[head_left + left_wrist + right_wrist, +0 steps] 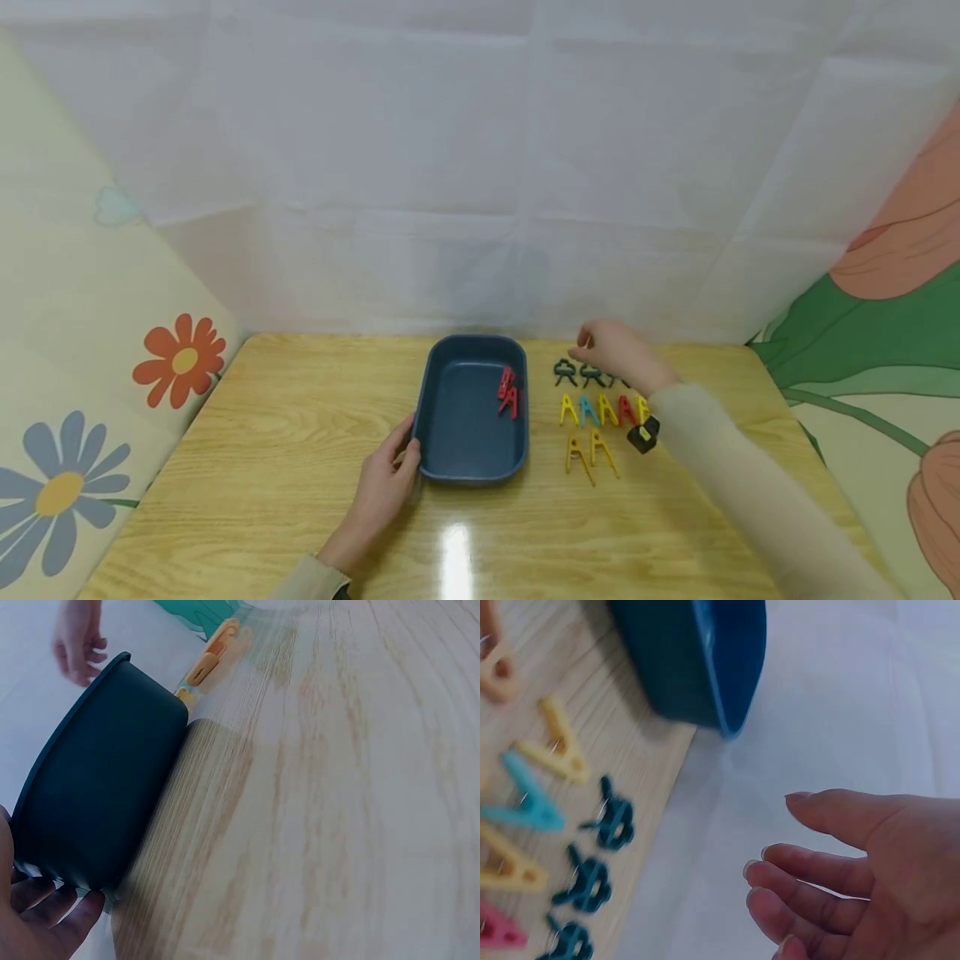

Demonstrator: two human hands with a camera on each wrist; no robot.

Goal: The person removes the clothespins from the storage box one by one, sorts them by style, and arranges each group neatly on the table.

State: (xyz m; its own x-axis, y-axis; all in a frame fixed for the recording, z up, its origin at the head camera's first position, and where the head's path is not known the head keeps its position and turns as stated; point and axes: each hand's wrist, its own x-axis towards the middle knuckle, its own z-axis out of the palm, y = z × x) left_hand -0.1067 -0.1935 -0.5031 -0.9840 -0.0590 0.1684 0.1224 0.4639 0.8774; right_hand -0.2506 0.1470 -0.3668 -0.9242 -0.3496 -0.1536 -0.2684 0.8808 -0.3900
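My left hand (pixel 386 479) grips the left side of a dark blue rectangular basin (pixel 471 479) near its front corner. In the left wrist view its fingertips lie against the basin's outer wall (pixel 97 772). Inside the basin, two red clothespins (pixel 509 402) lie by the right wall. My right hand (pixel 618 354) is above the back row of small dark green clips (pixel 565 372). In the right wrist view, its thumb and loosely bent fingers stand apart with nothing between them; the dark green clips (pixel 590 885) lie to the left of the fingertips.
A row of yellow, blue and red clothespins (pixel 588 411) lies right of the basin. Two longer orange-yellow clips (pixel 576 454) are nearer the front. A black device (pixel 643 435) sits at the right wrist. A white sheet (pixel 375 208) hangs behind the wooden table (pixel 300 417).
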